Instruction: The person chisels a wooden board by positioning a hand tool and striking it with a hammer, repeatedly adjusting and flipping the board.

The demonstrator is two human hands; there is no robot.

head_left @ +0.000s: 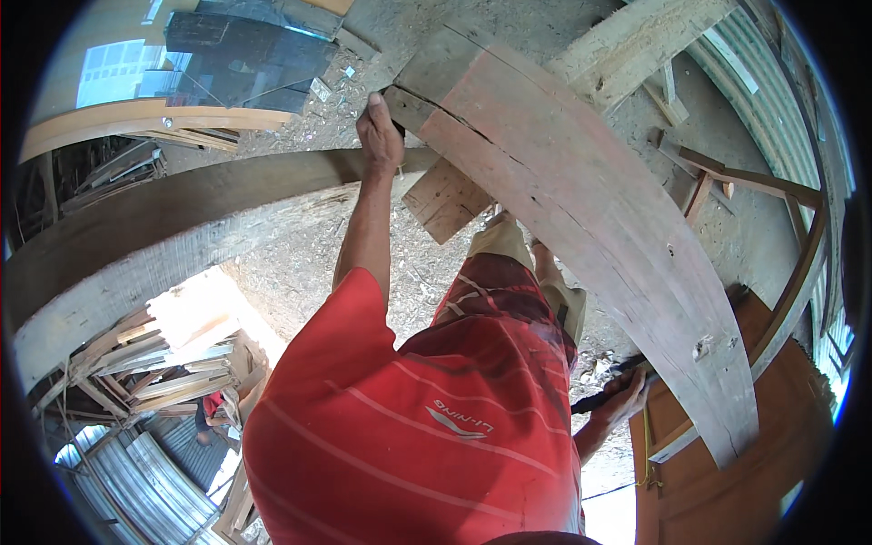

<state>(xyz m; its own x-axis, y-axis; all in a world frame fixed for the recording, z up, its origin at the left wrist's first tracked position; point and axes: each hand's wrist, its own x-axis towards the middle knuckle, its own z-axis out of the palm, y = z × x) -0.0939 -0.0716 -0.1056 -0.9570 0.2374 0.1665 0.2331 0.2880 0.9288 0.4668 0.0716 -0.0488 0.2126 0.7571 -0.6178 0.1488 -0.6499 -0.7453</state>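
One board (590,191), long axis toward near right — left hand (381,136) closed at corner, right hand (625,398) round black object (590,402).

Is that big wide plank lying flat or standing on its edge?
Flat: the plank has its broad, cracked face turned up toward the view, with the left hand at its upper-left end.

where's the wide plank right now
In the head view, the wide plank slants from upper centre to lower right, with the left hand at its upper end.
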